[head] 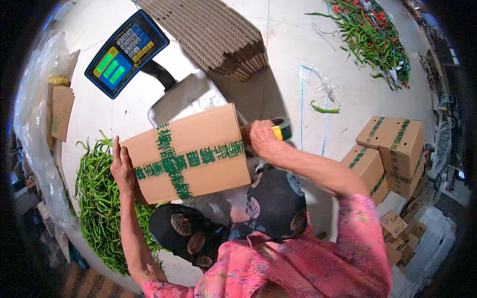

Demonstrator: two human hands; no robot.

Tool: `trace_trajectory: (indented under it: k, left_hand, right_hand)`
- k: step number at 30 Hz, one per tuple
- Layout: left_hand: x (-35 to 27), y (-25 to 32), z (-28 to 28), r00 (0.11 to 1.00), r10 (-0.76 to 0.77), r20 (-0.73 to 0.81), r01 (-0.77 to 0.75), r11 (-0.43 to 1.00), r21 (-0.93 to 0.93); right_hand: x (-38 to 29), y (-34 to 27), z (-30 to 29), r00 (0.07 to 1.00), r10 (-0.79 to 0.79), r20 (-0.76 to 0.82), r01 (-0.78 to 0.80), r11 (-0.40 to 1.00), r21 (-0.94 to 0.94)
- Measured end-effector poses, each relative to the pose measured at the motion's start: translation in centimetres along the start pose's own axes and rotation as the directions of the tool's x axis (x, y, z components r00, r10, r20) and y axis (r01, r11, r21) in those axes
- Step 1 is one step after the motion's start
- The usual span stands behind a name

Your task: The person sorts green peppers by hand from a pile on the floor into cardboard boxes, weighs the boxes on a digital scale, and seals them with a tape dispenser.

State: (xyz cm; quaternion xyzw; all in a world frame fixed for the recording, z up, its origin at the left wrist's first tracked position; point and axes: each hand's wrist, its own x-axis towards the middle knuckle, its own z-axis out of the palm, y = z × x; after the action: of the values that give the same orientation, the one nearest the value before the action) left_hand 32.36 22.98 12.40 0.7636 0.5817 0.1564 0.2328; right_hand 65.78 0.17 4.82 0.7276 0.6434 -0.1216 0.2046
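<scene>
A cardboard carton lies in front of me, crossed by strips of green printed packing tape. Against its left end rests my left hand, fingers extended along the side. My right hand is closed around a tape dispenser at the carton's right end. Part of the dispenser, yellow with a roll of tape, shows beyond my fist. Behind the carton is the metal pan of a weighing scale, partly hidden by it. The scale's lit display panel stands at the upper left.
Green chili peppers are heaped at my left. A stack of flattened cartons stands beyond the scale. Taped cartons sit at the right. Farther off lies a pile of green and red peppers. Plastic sheeting edges the left side.
</scene>
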Motion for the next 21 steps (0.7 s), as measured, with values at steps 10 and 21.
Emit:
trace_trajectory:
  k: [10,21]
  left_hand:
    - [0.3,-0.6,-0.2,0.993,-0.092,0.067,0.099,0.989,-0.107]
    - [0.3,-1.7,0.2,0.998,0.049,0.029,-0.037,0.948,-0.316]
  right_hand:
    - [0.2,1.5,3.4,0.992,0.013,0.122,-0.023,0.997,0.080]
    - [-0.6,11.4,8.0,0.898,0.242,0.367,-0.434,0.615,0.658]
